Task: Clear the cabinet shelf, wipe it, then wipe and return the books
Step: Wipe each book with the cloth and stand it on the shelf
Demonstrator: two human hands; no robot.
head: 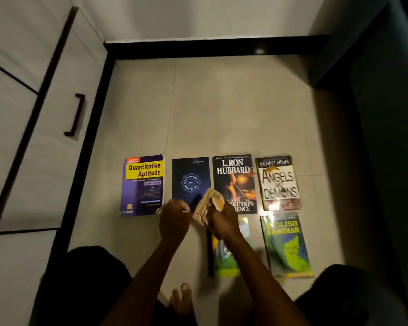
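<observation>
both hands grip a tan cloth [209, 203] between them, held above the books on the tiled floor [222, 109]. the left hand [174, 218] clutches one end and the right hand [223, 220] curls round the bunched other end. six books lie face up in two rows: quantitative aptitude [143, 184], a dark blue book [190, 177], the l. ron hubbard book [233, 177], angels and demons [278, 182], english grammar [286, 245], and a green book [222, 260], blurred, probably another grammar. white cabinet doors [33, 114] stand at left.
</observation>
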